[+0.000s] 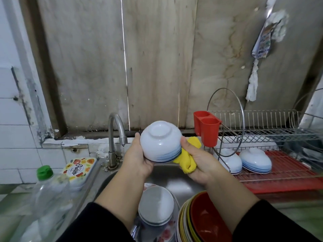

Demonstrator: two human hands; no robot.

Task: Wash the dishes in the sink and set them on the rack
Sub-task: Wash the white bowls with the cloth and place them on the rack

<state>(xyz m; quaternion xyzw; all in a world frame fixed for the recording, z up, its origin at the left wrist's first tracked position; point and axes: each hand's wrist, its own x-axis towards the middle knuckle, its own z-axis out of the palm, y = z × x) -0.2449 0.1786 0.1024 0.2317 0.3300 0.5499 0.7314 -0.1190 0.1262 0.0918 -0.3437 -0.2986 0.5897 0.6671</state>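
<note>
Above the steel sink (164, 177) I hold a white bowl with blue bands (160, 142), its foot turned toward me. My left hand (138, 158) grips its left side. My right hand (197, 163) grips a yellow cloth (188, 159) pressed against the bowl's right rim. In the sink lie stacked white bowls (155, 206) and a pile of coloured plates with a red one on top (204, 222). Two washed bowls (255, 161) lie upside down on the wire rack (279, 133) at the right.
The tap (116, 131) stands behind the sink, just left of the bowl. A clear bottle with a green cap (47, 198) and a printed tin (78, 170) sit on the left counter. A red cutlery holder (208, 130) hangs on the rack; a red tray (288, 186) lies beneath.
</note>
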